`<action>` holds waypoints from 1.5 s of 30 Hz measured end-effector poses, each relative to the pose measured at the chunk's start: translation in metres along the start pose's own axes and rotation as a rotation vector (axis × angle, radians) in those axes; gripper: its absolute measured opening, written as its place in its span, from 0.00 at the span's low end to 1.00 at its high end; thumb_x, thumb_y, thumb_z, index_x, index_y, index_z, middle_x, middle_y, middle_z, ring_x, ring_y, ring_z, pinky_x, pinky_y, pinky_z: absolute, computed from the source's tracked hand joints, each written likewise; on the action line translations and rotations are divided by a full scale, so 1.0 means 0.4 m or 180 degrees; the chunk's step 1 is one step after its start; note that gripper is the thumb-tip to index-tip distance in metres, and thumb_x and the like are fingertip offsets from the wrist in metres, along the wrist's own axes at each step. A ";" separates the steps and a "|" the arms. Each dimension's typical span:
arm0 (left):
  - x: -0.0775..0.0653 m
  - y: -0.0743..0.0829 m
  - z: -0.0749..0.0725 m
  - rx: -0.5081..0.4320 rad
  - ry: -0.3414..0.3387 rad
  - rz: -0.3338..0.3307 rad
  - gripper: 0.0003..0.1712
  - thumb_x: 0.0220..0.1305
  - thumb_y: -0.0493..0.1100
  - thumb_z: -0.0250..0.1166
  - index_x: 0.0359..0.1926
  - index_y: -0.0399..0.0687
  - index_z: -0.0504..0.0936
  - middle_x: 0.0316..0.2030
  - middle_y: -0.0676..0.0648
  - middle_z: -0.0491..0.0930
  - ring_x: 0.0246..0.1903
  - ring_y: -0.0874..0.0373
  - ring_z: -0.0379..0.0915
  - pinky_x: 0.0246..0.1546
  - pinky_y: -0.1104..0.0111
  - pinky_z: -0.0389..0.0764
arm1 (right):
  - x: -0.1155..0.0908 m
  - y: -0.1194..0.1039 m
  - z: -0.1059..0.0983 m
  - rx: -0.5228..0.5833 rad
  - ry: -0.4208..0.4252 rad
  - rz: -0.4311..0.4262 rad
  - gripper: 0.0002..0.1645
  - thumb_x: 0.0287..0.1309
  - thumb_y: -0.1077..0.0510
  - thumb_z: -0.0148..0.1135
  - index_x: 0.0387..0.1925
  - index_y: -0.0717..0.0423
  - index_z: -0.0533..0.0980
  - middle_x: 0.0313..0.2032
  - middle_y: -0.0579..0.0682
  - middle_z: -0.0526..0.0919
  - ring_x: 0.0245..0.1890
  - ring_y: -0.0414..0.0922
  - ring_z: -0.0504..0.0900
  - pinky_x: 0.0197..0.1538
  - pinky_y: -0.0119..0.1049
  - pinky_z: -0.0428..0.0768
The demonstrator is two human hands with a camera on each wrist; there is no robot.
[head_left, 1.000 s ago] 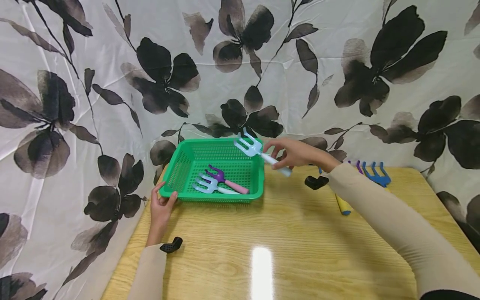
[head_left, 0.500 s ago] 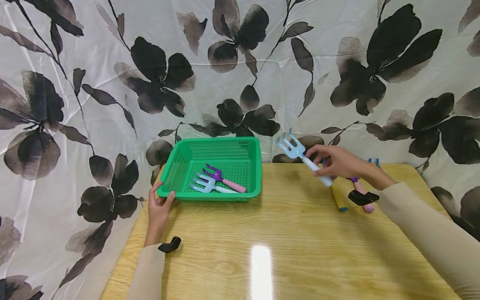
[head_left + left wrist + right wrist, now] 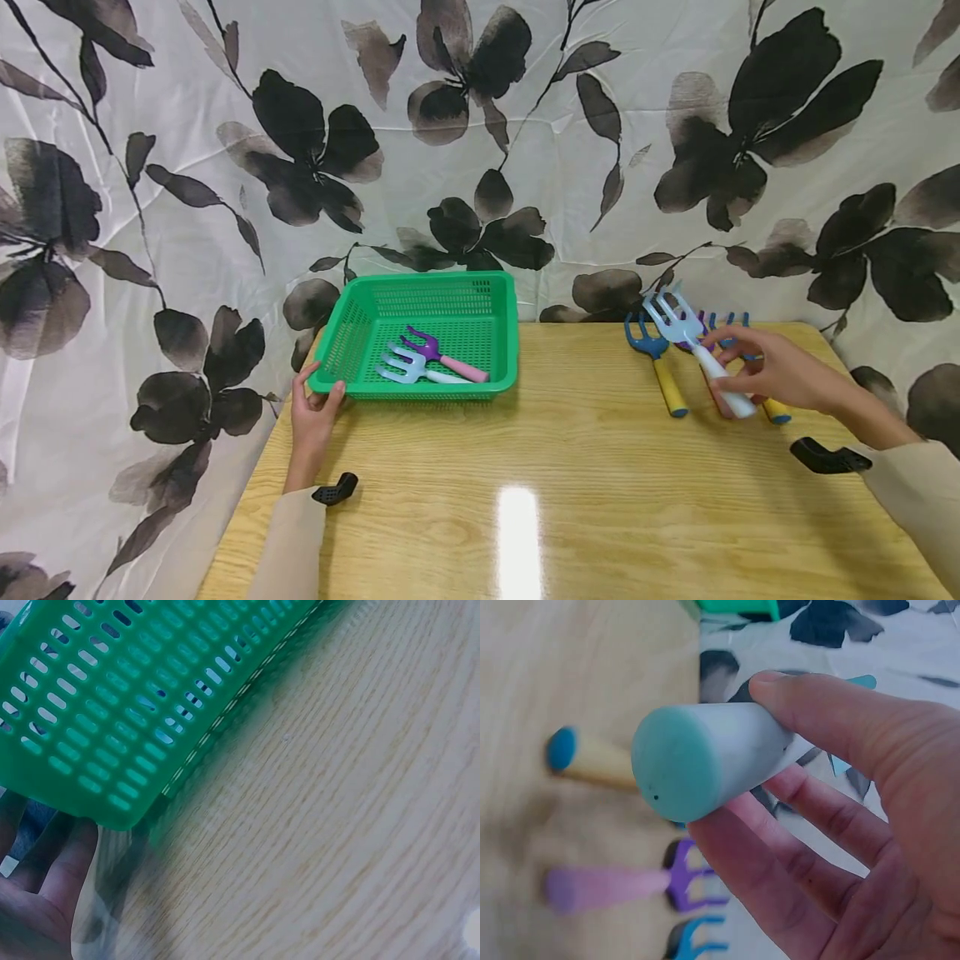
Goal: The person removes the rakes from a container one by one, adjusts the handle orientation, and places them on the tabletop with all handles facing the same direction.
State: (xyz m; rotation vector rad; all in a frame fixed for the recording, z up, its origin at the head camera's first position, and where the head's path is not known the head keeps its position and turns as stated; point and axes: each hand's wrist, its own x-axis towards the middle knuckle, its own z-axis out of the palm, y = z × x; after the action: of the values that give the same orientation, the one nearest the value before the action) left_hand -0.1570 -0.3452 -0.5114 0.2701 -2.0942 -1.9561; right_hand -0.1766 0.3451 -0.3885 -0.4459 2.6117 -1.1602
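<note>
My right hand (image 3: pixel 787 371) pinches the white handle of a light blue garden hand fork (image 3: pixel 708 362), held in the air with its tines up and to the left. The right wrist view shows thumb and fingers on the handle (image 3: pixel 742 739) near its pale teal butt end. At the far left, my left hand (image 3: pixel 309 421) holds the near-left corner of a green mesh basket (image 3: pixel 512 333), thumb in front and fingers at the side. Inside the basket lie a purple fork with a pink handle (image 3: pixel 465 368) and a light blue fork (image 3: pixel 408 364).
Below and around the raised fork, more forks lie on the wooden table (image 3: pixel 585 467): a blue one with a yellow handle (image 3: pixel 669 390), a purple one with a pink handle (image 3: pixel 607 886), and another blue one with a yellow handle (image 3: pixel 777 412). A floral cloth (image 3: pixel 585 150) hangs behind.
My right hand has carried the light blue fork rightward, from beside the basket's right rim to over the forks at the right. The left hand stays at the basket corner.
</note>
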 end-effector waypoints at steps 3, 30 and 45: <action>-0.001 0.000 0.001 0.0004 -0.0020 -0.0019 0.38 0.73 0.48 0.66 0.77 0.63 0.58 0.59 0.38 0.77 0.55 0.64 0.77 0.51 0.76 0.79 | -0.050 0.037 0.001 0.0014 0.0053 0.0092 0.35 0.60 0.61 0.75 0.65 0.57 0.68 0.46 0.61 0.80 0.27 0.46 0.85 0.24 0.43 0.83; -0.030 0.061 0.012 -0.0091 -0.0121 -0.0050 0.40 0.73 0.44 0.66 0.78 0.53 0.57 0.65 0.29 0.71 0.55 0.66 0.77 0.58 0.68 0.79 | -0.363 0.219 0.110 0.0408 0.0132 0.1289 0.40 0.62 0.52 0.74 0.69 0.57 0.63 0.49 0.65 0.80 0.33 0.50 0.85 0.30 0.45 0.86; 0.000 -0.009 0.001 -0.0082 0.0005 -0.0012 0.38 0.72 0.47 0.67 0.76 0.64 0.60 0.64 0.35 0.73 0.57 0.64 0.76 0.54 0.74 0.79 | -0.422 0.250 0.139 0.0660 -0.0071 0.1380 0.32 0.63 0.53 0.73 0.51 0.12 0.67 0.42 0.55 0.80 0.27 0.49 0.85 0.26 0.46 0.85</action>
State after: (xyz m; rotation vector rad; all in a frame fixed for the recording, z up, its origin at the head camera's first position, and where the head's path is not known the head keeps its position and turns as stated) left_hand -0.1572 -0.3450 -0.5150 0.2705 -2.0674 -1.9828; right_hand -0.0192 0.4340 -0.4828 0.1434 2.3659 -1.2374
